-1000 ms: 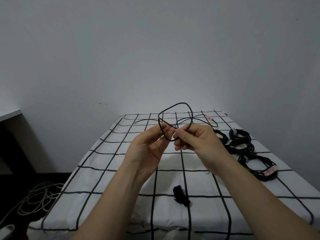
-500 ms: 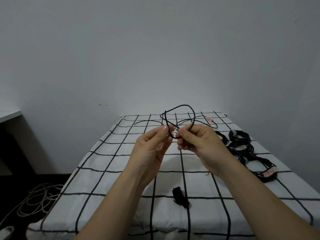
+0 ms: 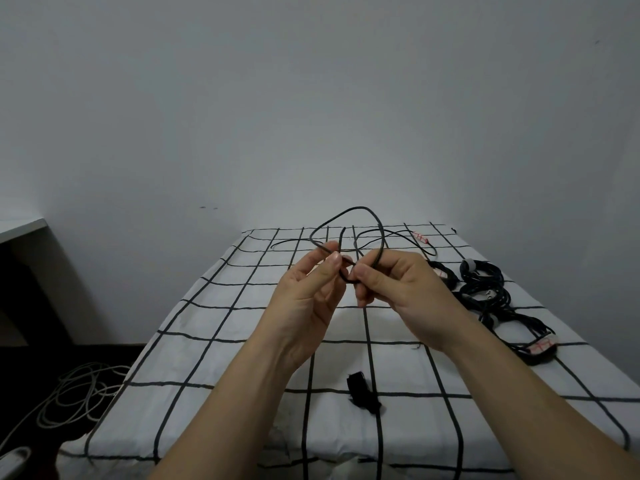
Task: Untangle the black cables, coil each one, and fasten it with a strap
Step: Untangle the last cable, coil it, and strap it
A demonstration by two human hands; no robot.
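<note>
Left grip: my left hand [image 3: 309, 308] pinches the black cable [image 3: 360, 208] between thumb and forefinger; my other fingers are loosely curled below.
Right grip: my right hand [image 3: 401, 289] pinches the same cable just beside the left, thumb tip against forefinger, and the strand runs up over that finger.
Cable: held above the surface [image 3: 214, 355]. One loop stands up toward 12 o'clock from my fingertips and a small bend hangs between the two pinches. The loose length lies on the far part of the checked cloth, near a red-and-white tag [image 3: 420, 236] at 1 o'clock.
Strap: a black strap [image 3: 362, 393] lies on the cloth at 6 o'clock from my hands — between my forearms, touching neither.
Coiled cables: a heap of black coils [image 3: 485, 289] lies at 3 to 4 o'clock, well apart from the strap. There is a grey band [image 3: 469, 264] on the far coil and a red-marked band [image 3: 541, 346] on the nearest.
Floor: pale cables [image 3: 74, 393] lie in loose loops at 8 o'clock, beside the surface.
</note>
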